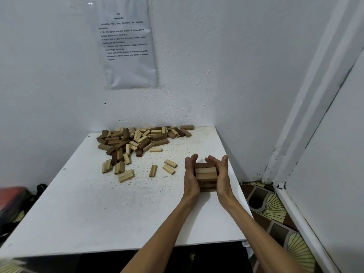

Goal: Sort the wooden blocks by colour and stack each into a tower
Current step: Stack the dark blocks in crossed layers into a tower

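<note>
Two bare forearms reach out over the white worktop [98, 213] to a small tower [205, 177] standing near its right edge. The left hand [190, 176] and right hand [221, 174] lie flat against opposite sides of it. The palms face each other and the fingers are nearly straight, pressing rather than curling round anything. That grip looks meant to square the layers so the stack stands true before more goes on top. Most visible faces of the tower are brown, though one block near the top looks paler.

A few pale blocks [153, 171] lie apart just left of the hands, probably set aside as the start of the light sort. The mixed heap [136, 138] of dark and light blocks sits at the far edge against the wall, well apart from the tower, so most of the sorting remains. A printed sheet [128, 46] hangs on the wall above.
</note>
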A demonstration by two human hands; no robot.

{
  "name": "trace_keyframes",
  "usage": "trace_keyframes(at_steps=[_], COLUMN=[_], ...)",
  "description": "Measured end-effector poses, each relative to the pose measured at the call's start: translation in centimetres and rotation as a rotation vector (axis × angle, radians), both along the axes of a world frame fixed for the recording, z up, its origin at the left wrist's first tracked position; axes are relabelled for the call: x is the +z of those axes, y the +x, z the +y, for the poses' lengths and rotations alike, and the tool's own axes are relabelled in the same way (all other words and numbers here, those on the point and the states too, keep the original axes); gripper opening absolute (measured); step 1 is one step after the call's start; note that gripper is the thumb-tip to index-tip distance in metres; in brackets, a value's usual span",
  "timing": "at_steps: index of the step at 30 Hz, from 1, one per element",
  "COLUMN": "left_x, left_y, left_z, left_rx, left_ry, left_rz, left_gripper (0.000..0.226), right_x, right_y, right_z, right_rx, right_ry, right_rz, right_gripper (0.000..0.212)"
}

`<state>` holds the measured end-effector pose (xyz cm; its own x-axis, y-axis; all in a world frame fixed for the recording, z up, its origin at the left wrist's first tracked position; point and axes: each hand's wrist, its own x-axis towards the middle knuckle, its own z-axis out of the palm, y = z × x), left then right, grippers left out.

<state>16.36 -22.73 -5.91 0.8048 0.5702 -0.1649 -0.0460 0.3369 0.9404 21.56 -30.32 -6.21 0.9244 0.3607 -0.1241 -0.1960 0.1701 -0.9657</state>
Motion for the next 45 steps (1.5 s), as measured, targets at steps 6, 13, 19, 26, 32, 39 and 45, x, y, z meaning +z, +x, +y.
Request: trace_keyframes(at_steps=[6, 13, 19, 26, 32, 39, 45], left_x=[0.1, 0.3, 0.8, 1.2, 1.5, 1.3, 1.6], left_y=[-2.0, -2.7, -3.2, -3.5, -3.6, -4.1, -2.6], left_z=[4.2, 7.8, 8.0, 7.7, 7.6, 6.4, 2.6], left_rx=[-0.183, -0.468, -0.447, -0.411, -0.377, -0.335, -0.171], left_ry=[0.268, 0.751, 0.837, 0.861, 0.888, 0.718, 0.282], left_rz=[0.072, 0.108, 0.079, 0.033, 0.05, 0.056, 0.076], left_gripper=[0.078, 0.077, 0.09, 0.081, 0.069, 0.074, 0.092], right_x=[-0.3, 0.6, 1.4, 1.0, 0.9, 0.7, 0.6], right_y=[2.4, 3.9, 4.1, 3.7, 3.6, 2.8, 0.7], right_z=[-4.5, -6.3, -6.5, -6.5, -6.5, -6.0, -2.2], right_rx=[0.223, 0.45, 0.478, 0.481, 0.463, 0.367, 0.195], right_ry=[-0.184, -0.452, -0.488, -0.541, -0.517, -0.385, -0.206], right_rz=[-0.308, -0.591, -0.655, -0.659, -0.67, -0.551, -0.166], right_gripper=[0.083, 0.071, 0.073, 0.08, 0.075, 0.076, 0.08])
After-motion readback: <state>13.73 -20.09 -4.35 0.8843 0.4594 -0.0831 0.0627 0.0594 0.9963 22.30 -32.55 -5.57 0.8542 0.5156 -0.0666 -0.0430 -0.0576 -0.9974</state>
